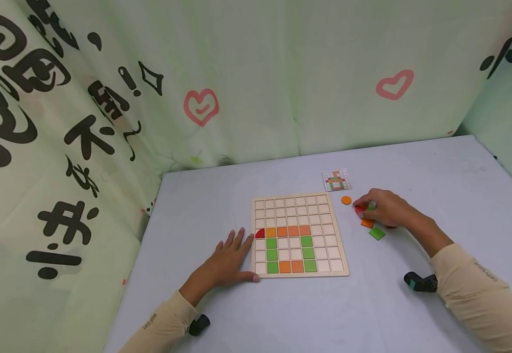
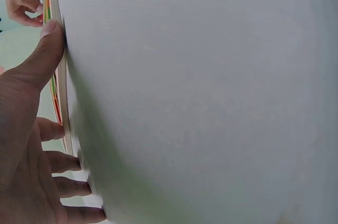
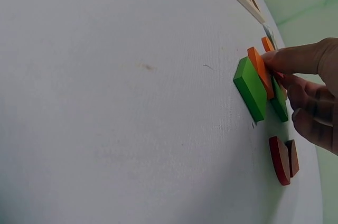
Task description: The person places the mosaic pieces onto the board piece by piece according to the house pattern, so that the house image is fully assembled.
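My left hand (image 1: 228,262) rests with spread fingers at the left edge of a wooden grid board (image 1: 330,241). Its thumb (image 2: 50,44) touches the board's side. On the grid lie green and orange squares and a red quarter-round tile (image 1: 260,233) at the left. To the right of the board, my right hand (image 1: 385,208) pinches a red tile (image 1: 359,210) between thumb and fingers; the fingers partly hide its shape. Just below are an orange tile (image 1: 367,223) and a green square (image 1: 377,233). Red tiles (image 3: 280,160) lie under the hand.
A small picture card (image 1: 337,180) with a coloured grid figure lies beyond the board's top right corner. Between card and right hand is an orange round tile (image 1: 346,200). A pale curtain (image 1: 256,98) hangs behind the white-covered table (image 1: 220,196).
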The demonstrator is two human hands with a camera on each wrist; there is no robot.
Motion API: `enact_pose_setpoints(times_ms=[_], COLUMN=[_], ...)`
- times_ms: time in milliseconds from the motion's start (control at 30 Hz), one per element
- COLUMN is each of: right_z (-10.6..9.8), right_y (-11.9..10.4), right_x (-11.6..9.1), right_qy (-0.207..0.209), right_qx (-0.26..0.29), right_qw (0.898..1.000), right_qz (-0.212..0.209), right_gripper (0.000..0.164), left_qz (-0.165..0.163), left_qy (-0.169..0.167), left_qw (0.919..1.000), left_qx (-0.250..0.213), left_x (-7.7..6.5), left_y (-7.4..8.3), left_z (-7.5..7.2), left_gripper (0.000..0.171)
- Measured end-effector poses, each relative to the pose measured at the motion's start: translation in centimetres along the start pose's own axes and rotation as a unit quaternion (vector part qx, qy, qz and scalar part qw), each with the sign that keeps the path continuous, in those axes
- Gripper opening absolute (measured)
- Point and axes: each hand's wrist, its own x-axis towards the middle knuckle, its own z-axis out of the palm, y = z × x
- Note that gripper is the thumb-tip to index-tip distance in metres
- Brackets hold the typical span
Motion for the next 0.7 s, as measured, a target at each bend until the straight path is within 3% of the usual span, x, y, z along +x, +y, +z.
enact_pose_setpoints(times_ms=[333,700], right_z=[0.04,0.13], right_y=[-0.21,-0.14], right_x=[0.11,-0.05], right_qy=[-0.009,-0.01], right_qx=[0.01,0.008], right_qw=[1.0,0.999], right_qz=[-0.015,-0.037], right_gripper=[0.028,0.034], left_qz=[0.0,0.0], left_qy=[-0.002,-0.004], left_qw=[1.0,1.0], left_qx=[-0.004,0.0], left_x=[-0.07,-0.08], left_y=[0.14,0.11], left_z=[-0.17,-0.28], left_gripper=[0.11,0.11])
